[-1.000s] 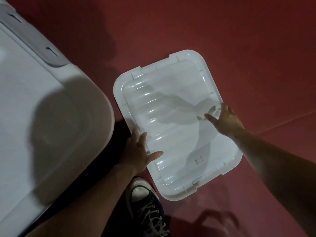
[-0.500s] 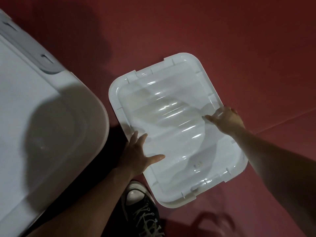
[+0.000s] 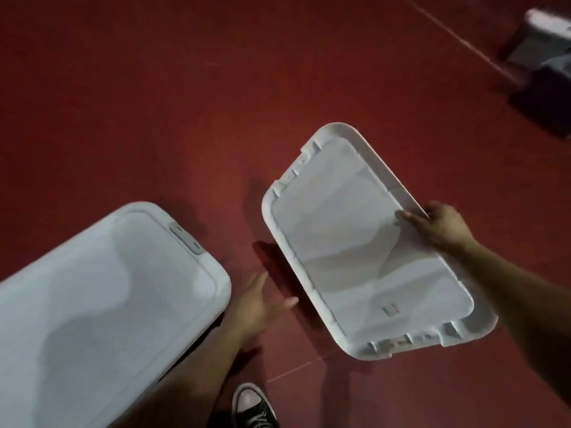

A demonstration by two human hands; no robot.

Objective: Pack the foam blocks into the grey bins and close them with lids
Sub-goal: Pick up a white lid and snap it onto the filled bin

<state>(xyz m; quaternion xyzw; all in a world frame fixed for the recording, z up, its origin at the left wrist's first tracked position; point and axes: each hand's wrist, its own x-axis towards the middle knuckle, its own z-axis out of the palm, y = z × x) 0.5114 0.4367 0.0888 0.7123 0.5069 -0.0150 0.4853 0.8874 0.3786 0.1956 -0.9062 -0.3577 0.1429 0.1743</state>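
A white plastic lid [image 3: 355, 242] is held tilted above the red floor, its right long edge raised. My right hand [image 3: 438, 225] grips that right edge, thumb on top. My left hand [image 3: 259, 304] hovers with fingers spread just left of the lid's lower edge, apart from it and holding nothing. A large closed bin [image 3: 102, 304] with a pale lid and a grey latch [image 3: 187, 234] fills the lower left. No foam blocks are in sight.
A dark grey bin or box [image 3: 543, 69] sits at the far upper right. My black-and-white sneaker [image 3: 255, 406] is at the bottom centre. Red floor [image 3: 216, 88] spreads around, with a thin seam line running diagonally at the upper right.
The lid lay flat on the floor under both hands; now it is lifted and tilted in my right hand. My left hand has come off it. The view has swung, showing more floor.
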